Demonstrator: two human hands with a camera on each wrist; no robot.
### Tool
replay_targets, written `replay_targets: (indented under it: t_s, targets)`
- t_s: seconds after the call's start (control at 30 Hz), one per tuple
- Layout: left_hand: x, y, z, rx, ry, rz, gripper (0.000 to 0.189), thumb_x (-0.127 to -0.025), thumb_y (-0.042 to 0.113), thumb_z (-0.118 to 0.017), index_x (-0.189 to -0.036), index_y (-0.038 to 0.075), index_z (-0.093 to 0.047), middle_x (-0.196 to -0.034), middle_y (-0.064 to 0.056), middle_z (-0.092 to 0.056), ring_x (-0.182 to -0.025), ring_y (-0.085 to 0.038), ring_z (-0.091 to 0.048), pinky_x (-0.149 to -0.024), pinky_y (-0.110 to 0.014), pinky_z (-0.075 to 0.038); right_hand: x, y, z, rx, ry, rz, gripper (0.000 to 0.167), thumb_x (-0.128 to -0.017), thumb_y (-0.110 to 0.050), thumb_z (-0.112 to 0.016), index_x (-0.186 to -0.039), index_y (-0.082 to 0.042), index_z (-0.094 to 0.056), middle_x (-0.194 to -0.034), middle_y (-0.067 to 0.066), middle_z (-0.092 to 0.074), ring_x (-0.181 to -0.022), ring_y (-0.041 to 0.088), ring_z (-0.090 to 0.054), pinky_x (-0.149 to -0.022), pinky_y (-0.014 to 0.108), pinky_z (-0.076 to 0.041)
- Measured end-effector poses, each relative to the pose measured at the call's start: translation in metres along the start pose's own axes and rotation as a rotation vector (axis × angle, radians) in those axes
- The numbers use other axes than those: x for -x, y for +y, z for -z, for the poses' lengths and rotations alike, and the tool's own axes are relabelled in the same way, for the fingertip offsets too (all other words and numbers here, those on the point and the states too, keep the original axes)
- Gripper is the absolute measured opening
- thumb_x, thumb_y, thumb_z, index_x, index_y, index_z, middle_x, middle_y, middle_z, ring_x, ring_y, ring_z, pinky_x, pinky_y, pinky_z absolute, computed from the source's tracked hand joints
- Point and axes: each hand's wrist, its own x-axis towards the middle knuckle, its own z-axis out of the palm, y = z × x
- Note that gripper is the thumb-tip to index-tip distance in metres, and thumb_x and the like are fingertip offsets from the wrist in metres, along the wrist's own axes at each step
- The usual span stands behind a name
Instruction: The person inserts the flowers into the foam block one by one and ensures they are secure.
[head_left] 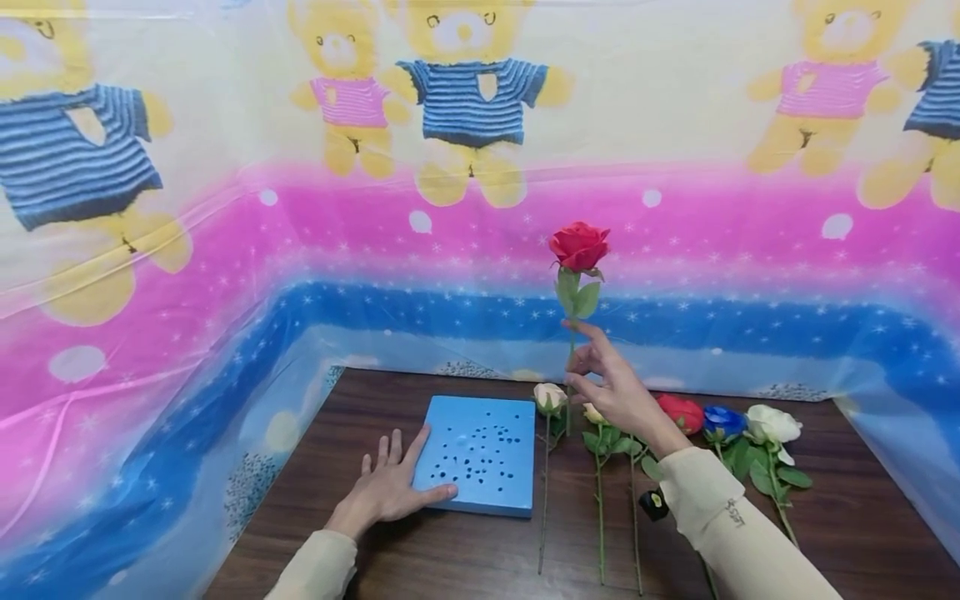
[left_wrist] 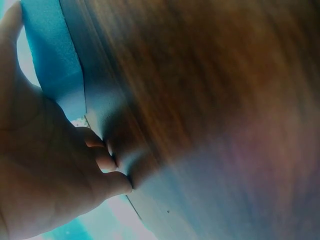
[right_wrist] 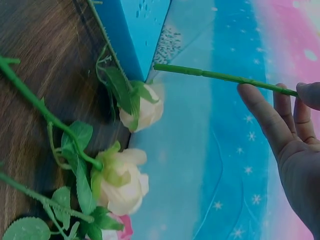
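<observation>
My right hand [head_left: 611, 387] pinches the green stem of an artificial red rose [head_left: 579, 247] and holds it upright above the back of the table. In the right wrist view the bare lower stem [right_wrist: 220, 76] sticks out past the fingers of the right hand [right_wrist: 295, 145]. A blue foam block [head_left: 480, 454], its top pierced with many small holes, lies flat on the table. My left hand [head_left: 390, 487] rests at the block's left side with fingers spread, the thumb on its front left corner. The left wrist view shows that hand [left_wrist: 55, 150] beside the block's side [left_wrist: 57, 55].
On the dark wood table [head_left: 292, 533], right of the block, lie a cream rose [head_left: 551, 398], another red rose [head_left: 681, 412], a blue rose [head_left: 723, 422] and a white rose [head_left: 772, 425]. A small black object [head_left: 654, 503] shows by the right wrist. A bear-print sheet [head_left: 480, 242] hangs behind.
</observation>
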Motion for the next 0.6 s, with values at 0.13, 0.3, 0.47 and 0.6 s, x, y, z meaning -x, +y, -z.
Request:
replay_targets:
  t_s: [0.13, 0.3, 0.47, 0.6]
  targets:
    - [0.001, 0.001, 0.001, 0.005, -0.002, 0.003, 0.123, -0.091, 0.088, -0.066, -0.182, 0.027, -0.010, -0.181, -0.036, -0.005, -0.168, -0.058, -0.004, -0.129, -0.081, -0.005, -0.004, 0.000, -0.006, -0.015, -0.003, -0.005, 0.081, -0.111, 0.000, -0.066, -0.170, -0.047, -0.036, -0.118, 0.019, -0.060, -0.104, 0.034, -0.074, -0.076, 0.047, -0.070]
    - [0.002, 0.001, 0.002, 0.006, -0.002, 0.005, 0.123, -0.091, 0.088, -0.067, -0.182, 0.027, -0.010, -0.181, -0.036, -0.005, -0.168, -0.057, -0.004, -0.129, -0.081, -0.005, -0.008, 0.000, -0.013, -0.036, -0.009, -0.013, 0.081, -0.110, 0.000, -0.068, -0.170, -0.045, -0.037, -0.117, 0.020, -0.060, -0.105, 0.034, -0.073, -0.077, 0.048, -0.070]
    - [0.003, 0.001, 0.002, 0.005, -0.001, 0.007, 0.123, -0.091, 0.088, -0.067, -0.182, 0.027, -0.011, -0.181, -0.036, -0.006, -0.168, -0.057, -0.005, -0.129, -0.080, -0.006, -0.014, 0.000, -0.021, -0.017, -0.014, 0.014, 0.080, -0.110, 0.000, -0.068, -0.170, -0.042, -0.038, -0.115, 0.019, -0.061, -0.100, 0.034, -0.073, -0.076, 0.050, -0.069]
    - [0.003, 0.000, 0.002, 0.005, -0.001, 0.009, 0.123, -0.091, 0.088, -0.067, -0.182, 0.027, -0.011, -0.181, -0.036, -0.006, -0.168, -0.057, -0.005, -0.129, -0.080, -0.006, -0.019, 0.000, -0.028, -0.019, -0.019, 0.027, 0.080, -0.109, 0.002, -0.068, -0.170, -0.041, -0.038, -0.115, 0.015, -0.062, -0.100, 0.033, -0.074, -0.075, 0.045, -0.070]
